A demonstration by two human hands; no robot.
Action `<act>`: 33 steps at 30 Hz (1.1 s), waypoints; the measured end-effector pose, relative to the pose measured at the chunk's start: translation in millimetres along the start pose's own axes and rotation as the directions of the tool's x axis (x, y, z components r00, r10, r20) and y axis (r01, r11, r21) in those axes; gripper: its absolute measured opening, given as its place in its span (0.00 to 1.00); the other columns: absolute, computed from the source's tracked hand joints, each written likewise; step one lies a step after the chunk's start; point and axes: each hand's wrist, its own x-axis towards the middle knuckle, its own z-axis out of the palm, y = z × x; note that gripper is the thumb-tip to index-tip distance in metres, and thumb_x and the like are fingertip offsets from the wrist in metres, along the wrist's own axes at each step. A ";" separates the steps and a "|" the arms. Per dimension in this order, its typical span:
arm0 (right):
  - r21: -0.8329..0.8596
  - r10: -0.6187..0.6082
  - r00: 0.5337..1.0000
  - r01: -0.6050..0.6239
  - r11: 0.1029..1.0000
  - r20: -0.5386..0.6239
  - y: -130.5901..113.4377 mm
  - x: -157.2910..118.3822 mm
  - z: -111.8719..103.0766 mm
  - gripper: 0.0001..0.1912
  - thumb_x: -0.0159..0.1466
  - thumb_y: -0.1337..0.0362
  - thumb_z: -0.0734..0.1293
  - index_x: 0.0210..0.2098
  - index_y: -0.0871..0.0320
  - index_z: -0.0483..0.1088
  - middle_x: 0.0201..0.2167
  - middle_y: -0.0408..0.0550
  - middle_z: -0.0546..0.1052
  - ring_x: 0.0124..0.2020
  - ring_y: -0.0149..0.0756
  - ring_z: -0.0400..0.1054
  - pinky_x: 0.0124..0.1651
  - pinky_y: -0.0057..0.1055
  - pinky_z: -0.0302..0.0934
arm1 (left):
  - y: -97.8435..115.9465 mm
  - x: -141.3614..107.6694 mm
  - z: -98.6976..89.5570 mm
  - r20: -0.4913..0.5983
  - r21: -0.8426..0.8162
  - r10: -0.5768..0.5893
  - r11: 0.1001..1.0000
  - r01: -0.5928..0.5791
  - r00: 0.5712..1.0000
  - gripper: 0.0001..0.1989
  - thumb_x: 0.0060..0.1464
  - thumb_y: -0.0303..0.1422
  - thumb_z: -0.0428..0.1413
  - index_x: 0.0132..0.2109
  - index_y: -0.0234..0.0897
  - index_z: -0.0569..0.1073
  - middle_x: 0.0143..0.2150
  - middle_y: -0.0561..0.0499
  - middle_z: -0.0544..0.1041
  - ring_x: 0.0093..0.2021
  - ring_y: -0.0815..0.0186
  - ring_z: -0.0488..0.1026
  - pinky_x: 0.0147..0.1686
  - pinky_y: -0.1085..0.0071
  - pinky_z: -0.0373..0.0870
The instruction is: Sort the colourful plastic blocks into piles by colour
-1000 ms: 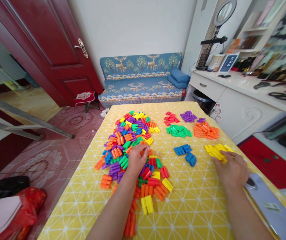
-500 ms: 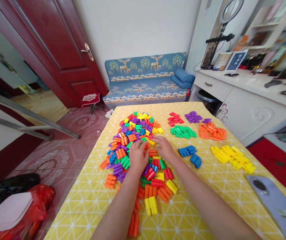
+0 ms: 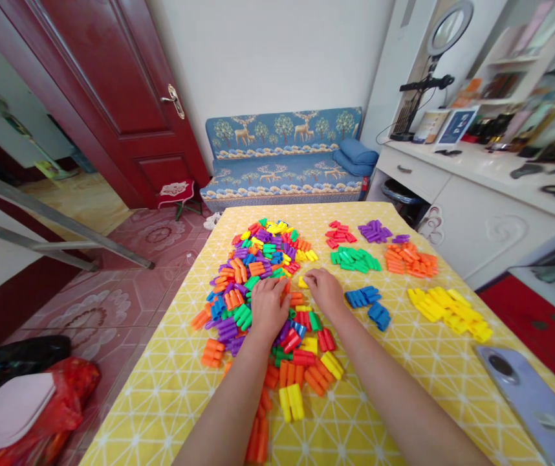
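Observation:
A large mixed pile of colored plastic pieces (image 3: 229, 329) covers the left middle of the table. My left hand (image 3: 268, 305) rests on the pile with its fingers curved and apart; nothing shows in its grasp. My right hand (image 3: 323, 291), just right of the pile, pinches a yellow piece (image 3: 303, 282) at its fingertips. To the right lie single-color groups: red pieces (image 3: 339, 234), purple pieces (image 3: 374, 231), green pieces (image 3: 355, 259), orange pieces (image 3: 411, 260), blue pieces (image 3: 362, 296) and yellow pieces (image 3: 449, 312).
A phone (image 3: 530, 401) lies at the right edge of the yellow-covered table (image 3: 151, 401). Beyond the table stands a blue sofa (image 3: 282, 171). A white cabinet (image 3: 481, 213) is on the right, and a metal frame (image 3: 54, 213) stands at the left.
My right hand has drawn a little to the right, off the pile, and a yellow piece now shows at its fingertips. My left hand has stayed nearly in place.

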 end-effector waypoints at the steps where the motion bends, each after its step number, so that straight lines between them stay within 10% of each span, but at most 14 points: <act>1: -0.035 0.002 1.000 -0.003 0.999 -0.014 -0.8 -1.2 -2.2 0.12 0.65 0.63 0.63 0.43 0.55 0.76 0.43 0.50 0.75 0.41 0.37 0.70 0.41 0.29 0.60 | -0.2 0.1 0.1 -0.001 -0.001 -0.002 1.000 0.002 1.000 0.18 0.55 0.32 0.56 0.53 0.40 0.74 0.49 0.45 0.76 0.51 0.55 0.69 0.54 0.56 0.61; 11: -0.136 -0.172 0.984 0.178 0.975 0.050 -6.1 -5.8 0.2 0.15 0.60 0.66 0.68 0.46 0.53 0.75 0.43 0.49 0.75 0.48 0.42 0.65 0.50 0.34 0.58 | -0.3 0.2 0.3 -0.006 -0.008 -0.008 1.000 0.008 1.000 0.17 0.55 0.33 0.56 0.52 0.41 0.75 0.49 0.46 0.77 0.51 0.55 0.69 0.54 0.57 0.62; 16: -0.155 -0.203 0.973 0.184 0.971 -0.114 22.5 1.6 -35.6 0.14 0.60 0.64 0.68 0.45 0.55 0.76 0.42 0.52 0.76 0.45 0.45 0.66 0.50 0.39 0.59 | -1.9 -0.4 1.2 -0.027 -0.024 0.005 1.000 -0.005 1.000 0.16 0.54 0.32 0.56 0.51 0.41 0.75 0.48 0.45 0.77 0.50 0.54 0.70 0.53 0.55 0.63; 26: -0.356 0.291 0.877 -0.431 0.829 -0.383 172.8 -2.1 -120.1 0.18 0.56 0.56 0.67 0.44 0.55 0.76 0.40 0.58 0.77 0.43 0.52 0.68 0.44 0.47 0.58 | -1.9 0.7 2.3 -0.021 -0.017 0.007 1.000 -0.007 1.000 0.16 0.54 0.32 0.56 0.51 0.41 0.75 0.47 0.46 0.77 0.50 0.55 0.70 0.53 0.55 0.63; 33: -0.327 0.451 0.823 -0.556 0.764 -0.346 187.3 -5.0 -116.3 0.15 0.56 0.58 0.67 0.39 0.57 0.78 0.40 0.62 0.76 0.45 0.57 0.67 0.45 0.53 0.56 | -2.7 0.4 1.5 -0.028 -0.028 0.011 1.000 -0.012 1.000 0.16 0.54 0.32 0.57 0.51 0.41 0.75 0.47 0.46 0.78 0.50 0.55 0.70 0.53 0.55 0.64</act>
